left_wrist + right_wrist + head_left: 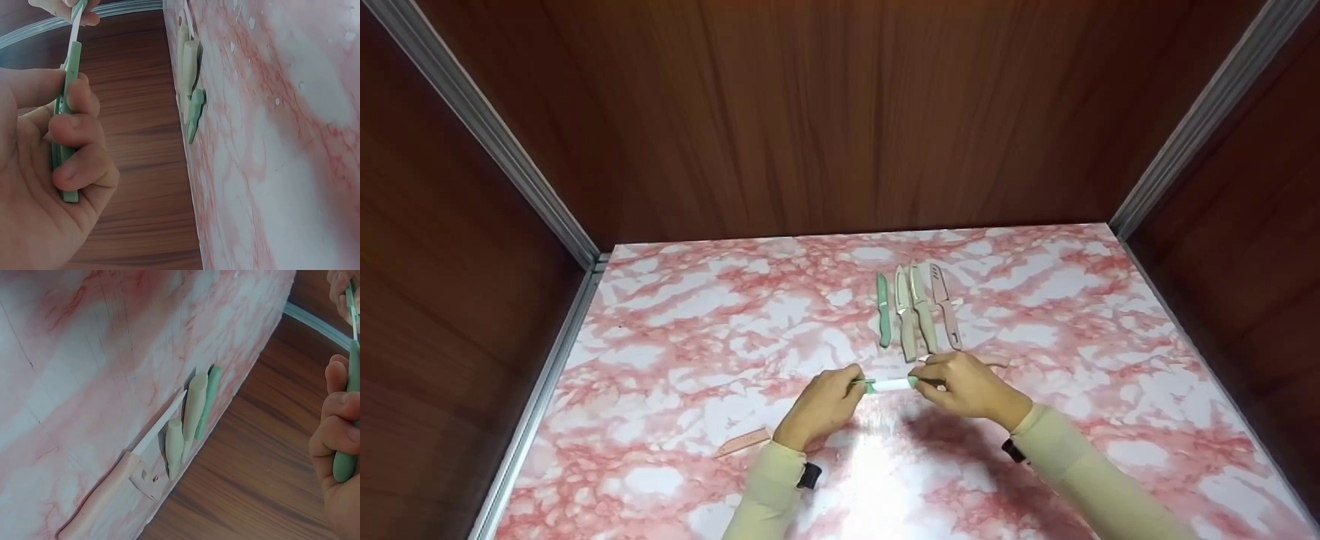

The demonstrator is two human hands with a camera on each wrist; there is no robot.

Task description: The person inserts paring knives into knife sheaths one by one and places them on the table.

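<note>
Both hands hold a green knife above the table, its white blade bare between them. With curled fingers my left hand grips the green sheath, which covers the tip end of the blade. My right hand has its fingers wrapped around the green knife handle. Below and beside the right hand lies an unsheathed pink knife, partly hidden in the head view. Left of the left wrist, a loose pink sheath rests on the table.
Beyond the hands, a green knife, two beige knives and a pink sheathed knife lie side by side. The red-and-white marbled table is bounded by brown wood panels with metal rails.
</note>
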